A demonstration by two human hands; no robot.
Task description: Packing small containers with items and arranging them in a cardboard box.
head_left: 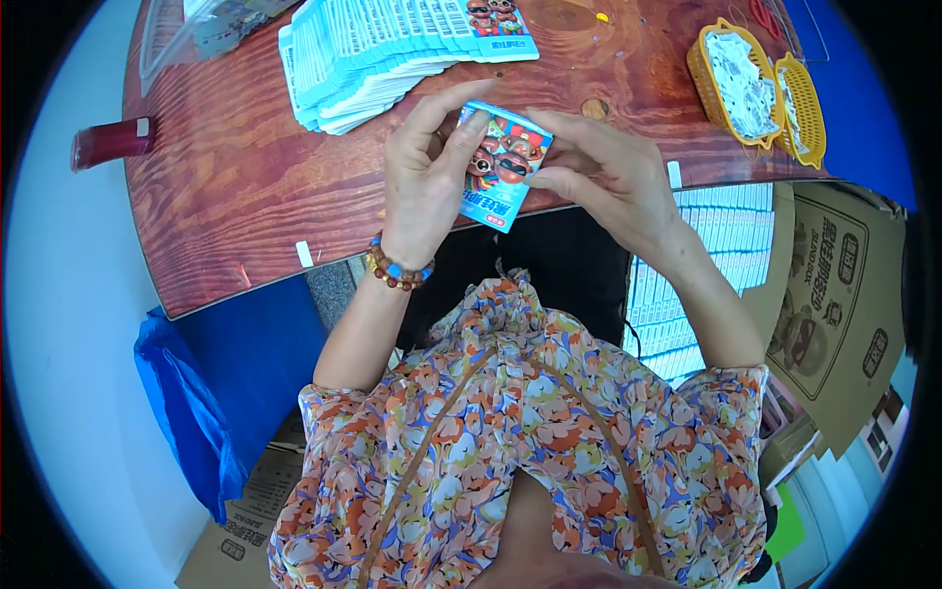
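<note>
Between both hands, above the table's near edge, is a small blue box (502, 169) printed with cartoon figures. My left hand (432, 162) grips its left side, thumb on the printed front. At its right side, my right hand (608, 177) has thumb and fingers closed on the edge near the upper corner. Beyond the hands, a fanned stack of flat blue-and-white cartons (378, 59) lies on the table. Whether the box holds anything inside is hidden.
The reddish wooden table (226, 196) has a curved near edge. Yellow baskets (702, 79) of small white packets stand at the far right. A clear plastic bin (167, 44) is at far left. An open carton (834, 294) with rows of boxes (721, 236) sits at lower right; a blue bag (186, 412) hangs left.
</note>
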